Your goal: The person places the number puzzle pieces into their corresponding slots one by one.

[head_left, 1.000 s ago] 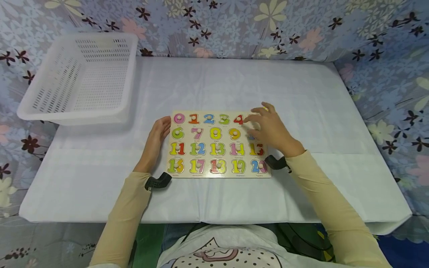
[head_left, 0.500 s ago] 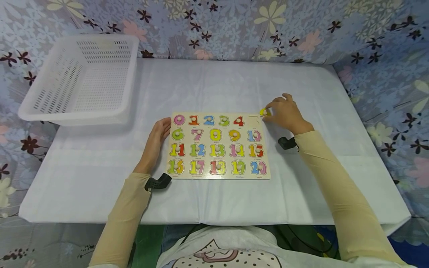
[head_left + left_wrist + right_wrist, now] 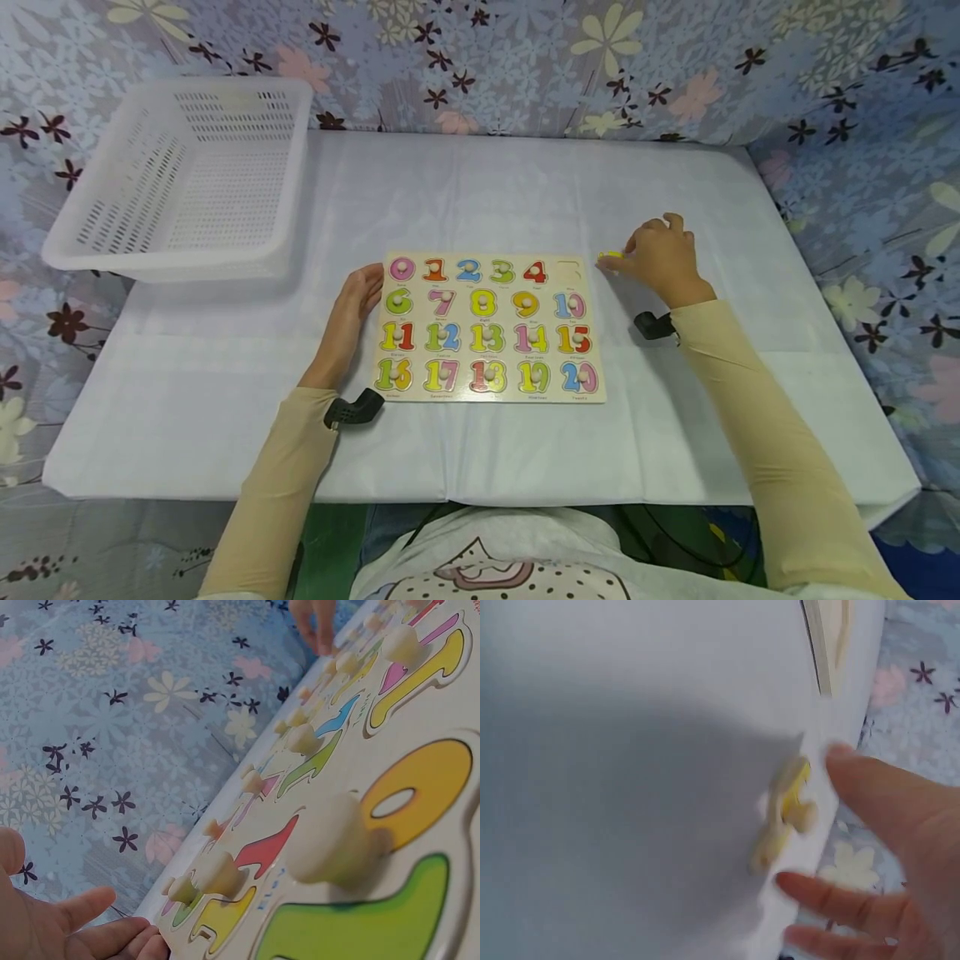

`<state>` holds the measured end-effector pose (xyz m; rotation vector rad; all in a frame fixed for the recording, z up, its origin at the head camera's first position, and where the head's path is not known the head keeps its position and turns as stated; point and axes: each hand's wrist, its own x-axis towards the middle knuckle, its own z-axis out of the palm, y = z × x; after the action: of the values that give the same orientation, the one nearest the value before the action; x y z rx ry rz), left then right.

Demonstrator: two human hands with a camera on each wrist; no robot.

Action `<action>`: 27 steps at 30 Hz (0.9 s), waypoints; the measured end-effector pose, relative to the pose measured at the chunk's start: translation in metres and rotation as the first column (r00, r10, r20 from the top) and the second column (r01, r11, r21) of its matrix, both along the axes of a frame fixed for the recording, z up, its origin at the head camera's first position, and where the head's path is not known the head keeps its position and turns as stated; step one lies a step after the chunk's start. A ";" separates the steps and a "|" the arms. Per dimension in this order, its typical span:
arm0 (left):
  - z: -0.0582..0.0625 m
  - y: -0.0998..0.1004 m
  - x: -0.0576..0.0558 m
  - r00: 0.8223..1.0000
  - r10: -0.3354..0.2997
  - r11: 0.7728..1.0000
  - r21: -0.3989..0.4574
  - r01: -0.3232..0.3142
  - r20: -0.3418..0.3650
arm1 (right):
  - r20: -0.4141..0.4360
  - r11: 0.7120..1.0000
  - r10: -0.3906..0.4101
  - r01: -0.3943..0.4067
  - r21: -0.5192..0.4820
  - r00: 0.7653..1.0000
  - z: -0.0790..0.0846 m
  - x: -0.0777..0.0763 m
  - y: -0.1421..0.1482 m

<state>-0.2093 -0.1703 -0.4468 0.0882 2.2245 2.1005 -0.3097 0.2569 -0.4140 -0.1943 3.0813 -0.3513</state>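
Observation:
A wooden number puzzle board (image 3: 550, 322) lies on the table, filled with colourful knobbed number pieces except for a bare recess at its top right corner. My left hand (image 3: 351, 312) rests along the board's left edge, fingers extended; in the left wrist view those fingers (image 3: 105, 937) lie right at the board's corner. Beyond the top right corner is my right hand (image 3: 663, 258). A yellow puzzle piece with a round knob (image 3: 791, 799) stands tilted and blurred between its spread thumb and fingers, with gaps showing on both sides in the right wrist view.
A white plastic basket (image 3: 288, 208) stands at the back left of the table (image 3: 480, 454), which is covered in white cloth. Floral fabric (image 3: 510, 67) hangs behind and along the sides. Black wrist cameras sit on both sleeves.
My right hand has lifted the yellow piece out of the board's top right recess and carried it right, past the board's edge; its thumb and fingers have now parted from it. My left hand stays put.

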 end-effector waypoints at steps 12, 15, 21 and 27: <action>-0.002 -0.002 0.001 1.000 -0.002 1.000 0.003 0.002 -0.014 | 0.039 0.997 0.024 -0.022 -0.069 0.999 0.008 0.000 -0.013; -0.002 -0.002 0.001 1.000 -0.004 1.000 -0.001 0.004 -0.012 | 0.025 0.985 0.150 -0.147 -0.086 0.988 0.012 -0.002 -0.022; -0.001 -0.002 0.000 1.000 -0.001 1.000 0.000 0.001 -0.007 | 0.061 0.937 0.341 -0.335 -0.097 0.938 0.012 -0.003 -0.045; 0.000 0.000 -0.001 1.000 0.000 1.000 0.002 0.000 -0.006 | 0.103 0.947 0.311 -0.299 -0.113 0.945 0.009 -0.002 -0.051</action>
<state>-0.2099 -0.1700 -0.4473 0.0948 2.2254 2.1054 -0.3112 0.2059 -0.4046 -0.6219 2.8548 -0.4755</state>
